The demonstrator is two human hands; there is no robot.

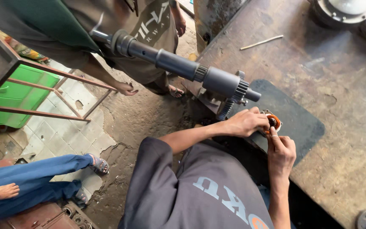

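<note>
Both hands, left hand [246,122] and right hand [281,149], pinch a small round orange-rimmed metal part [273,122] on the black rubber mat [301,123] beside the long grey geared steel shaft [183,65], seemingly mid-fitting, not yet released

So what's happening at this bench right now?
A person leans over a worn bench, both hands on a small orange part lying on a dark mat. The left hand cups it; the right hand presses on it from below. A long geared shaft lies just above. Other people stand and sit nearby.
</note>
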